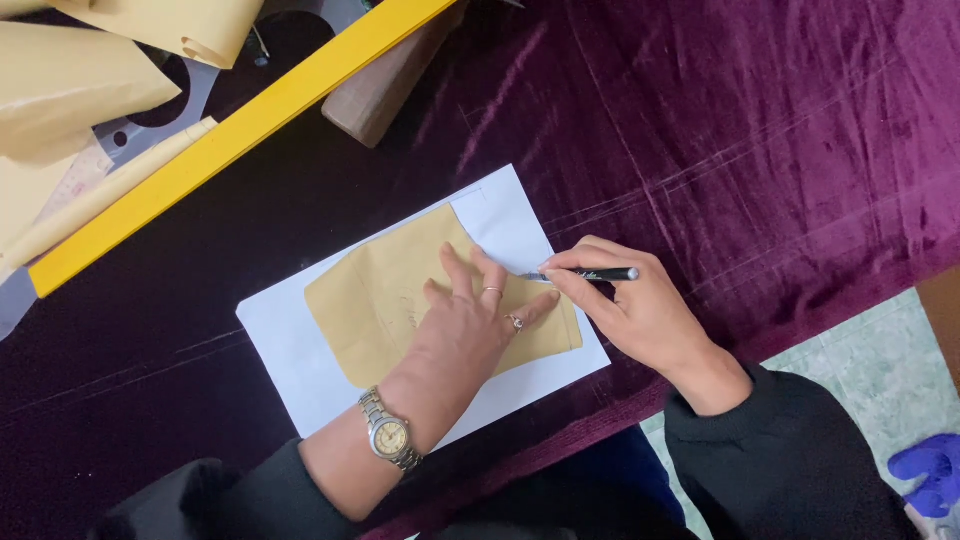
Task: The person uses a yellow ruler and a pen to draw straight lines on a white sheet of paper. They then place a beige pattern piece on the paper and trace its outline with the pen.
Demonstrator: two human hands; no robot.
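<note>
A tan paper pattern piece point(375, 300) lies on a white sheet of paper point(285, 345), which rests on dark purple velvet cloth point(760, 140). My left hand point(470, 315), with rings and a wristwatch, presses flat on the tan piece, fingers spread. My right hand point(635, 305) holds a black pen point(585, 274) with its tip at the tan piece's right edge, on the white sheet.
A long yellow ruler point(230, 140) lies diagonally at the upper left, with a brown wooden block point(385, 85) beside it. Rolled and loose tan papers point(70, 90) fill the top left corner. Pale floor point(880, 370) and a blue object point(930, 470) show at the lower right.
</note>
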